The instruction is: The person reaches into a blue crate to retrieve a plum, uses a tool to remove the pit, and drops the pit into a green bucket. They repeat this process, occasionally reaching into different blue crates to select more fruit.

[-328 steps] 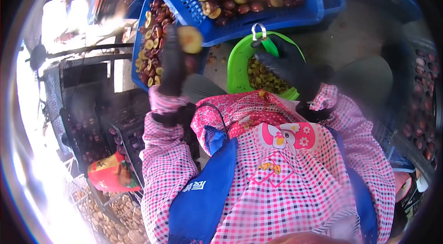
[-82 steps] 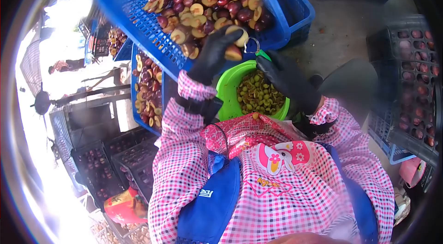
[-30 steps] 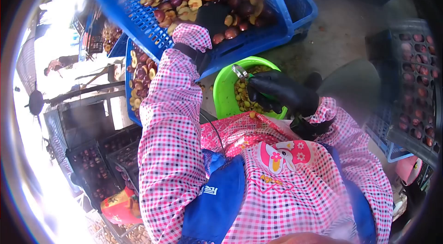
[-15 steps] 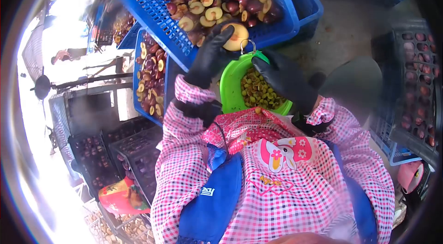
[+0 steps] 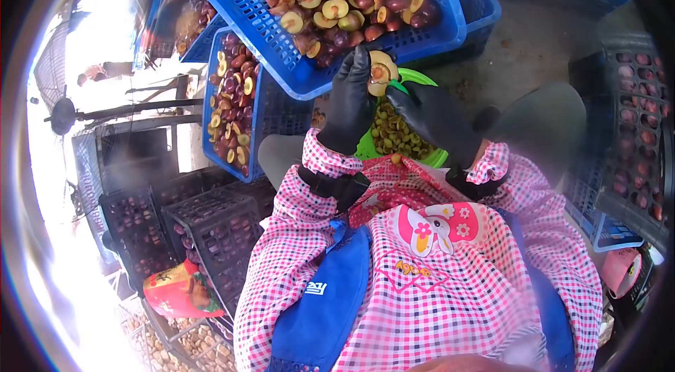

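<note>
My left hand (image 5: 351, 101), in a black glove, is closed on a halved plum (image 5: 382, 69) with its yellow cut face showing. In my right hand (image 5: 436, 119), also black-gloved, is a pitting tool (image 5: 399, 86) with a green handle; its metal loop lies against the plum's cut face around the centre. Below both hands a bright green basin (image 5: 439, 158) sits at my lap, holding many plum pits (image 5: 395, 134) with bits of flesh.
A blue crate (image 5: 242, 10) full of halved plums stands just ahead, on another blue crate (image 5: 485, 10). A smaller blue crate (image 5: 209, 119) of halves is at left. Black crates (image 5: 211, 217) of plums stand left, another black crate (image 5: 636, 133) at right.
The halved plum has turned and come down towards my right hand. The tool's loop, previously raised beside the plum, now lies against its cut face.
</note>
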Available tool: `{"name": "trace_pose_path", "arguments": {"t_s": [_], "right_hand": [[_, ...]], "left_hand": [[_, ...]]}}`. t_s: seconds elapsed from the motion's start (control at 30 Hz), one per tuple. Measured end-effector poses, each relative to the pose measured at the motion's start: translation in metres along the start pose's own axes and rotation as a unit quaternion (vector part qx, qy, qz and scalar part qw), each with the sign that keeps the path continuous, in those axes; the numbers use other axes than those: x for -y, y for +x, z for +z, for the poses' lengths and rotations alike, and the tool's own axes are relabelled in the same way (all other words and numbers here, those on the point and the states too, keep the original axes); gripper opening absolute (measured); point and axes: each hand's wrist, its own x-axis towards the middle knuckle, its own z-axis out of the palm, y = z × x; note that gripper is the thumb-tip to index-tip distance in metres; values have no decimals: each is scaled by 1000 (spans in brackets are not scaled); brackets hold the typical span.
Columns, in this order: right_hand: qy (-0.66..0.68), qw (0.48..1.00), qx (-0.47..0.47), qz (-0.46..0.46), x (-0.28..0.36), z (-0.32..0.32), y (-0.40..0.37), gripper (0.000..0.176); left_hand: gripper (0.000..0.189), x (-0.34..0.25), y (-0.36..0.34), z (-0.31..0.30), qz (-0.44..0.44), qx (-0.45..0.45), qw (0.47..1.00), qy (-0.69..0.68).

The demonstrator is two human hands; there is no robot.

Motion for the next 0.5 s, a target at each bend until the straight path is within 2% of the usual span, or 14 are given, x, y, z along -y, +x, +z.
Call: {"name": "trace_pose_path", "arguments": {"t_s": [0.07, 0.1, 0.13, 0.17, 0.2, 0.27, 0.3, 0.33, 0.37, 0.4, 0.43, 0.47, 0.5], "right_hand": [[68, 995, 63, 48, 4, -4, 0, 46], [68, 994, 63, 51, 2, -4, 1, 46], [105, 987, 102, 69, -3, -5, 5, 46], [141, 976, 141, 88, -4, -7, 7, 47], [142, 976, 141, 89, -3, -11, 6, 47], [311, 878, 270, 245, 2, -23, 6, 47], [311, 877, 270, 246, 3, -22, 4, 47], [461, 786, 300, 282, 6, -21, 2, 47], [596, 668, 321, 310, 7, -19, -1, 47], [595, 668, 323, 309, 8, -18, -2, 47], [604, 668, 323, 291, 9, -17, -3, 48], [613, 666, 324, 274, 9, -15, -3, 49], [612, 665, 327, 274, 10, -14, -4, 49]], "left_hand": [[38, 2, 2, -2, 20, 13, 999, 41], [40, 0, 1, -3, -2, 14, 999, 42], [41, -2, 2, -3, -21, 15, 999, 43], [41, -2, 2, -4, -23, 14, 999, 42], [43, -2, 3, -5, -25, 22, 997, 64], [45, 1, 6, -3, -28, 33, 995, 86], [47, 7, 5, 0, 44, 8, 994, 102], [50, 11, 4, 3, 116, -19, 986, 117], [50, 8, 0, 11, 117, -21, 986, 118], [53, -1, -5, 23, 19, -31, 999, -9], [57, -7, -9, 31, -78, -39, 987, -136], [63, -3, -14, 28, -45, 1, 994, -101], [63, 5, -15, 21, -43, -2, 994, -100]]}}
